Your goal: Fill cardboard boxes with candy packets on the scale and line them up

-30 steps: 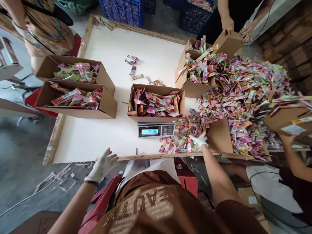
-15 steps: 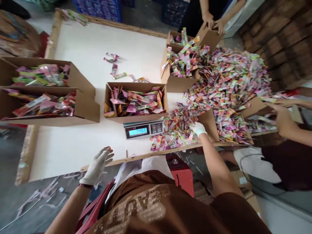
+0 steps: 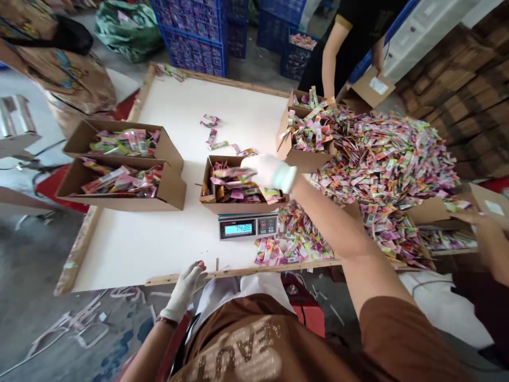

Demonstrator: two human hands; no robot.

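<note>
My right hand [image 3: 264, 171], in a white glove, is over the right part of an open cardboard box [image 3: 242, 208] filled with small, colourful stick packets [image 3: 234, 193]. Motion smears its fingers, and blurred packets show at the fingertips. Beneath the box is a digital scale [image 3: 248, 227] with a lit blue display. My left hand [image 3: 186, 286], gloved with a bare fingertip showing, hovers by the table's front edge, fingers stretched out and holding nothing.
Two filled boxes [image 3: 119, 199] stand on the left. A large heap of packets [image 3: 393, 154] covers the table's right side, with more filled boxes [image 3: 308, 159] around it. Co-workers handle boxes at the back and far right. Blue crates [image 3: 194, 48] are stacked behind.
My right hand has moved from the loose packets beside the scale, up and left to the box. My left hand stays near the edge. The display reading has changed, and the view has shifted.
</note>
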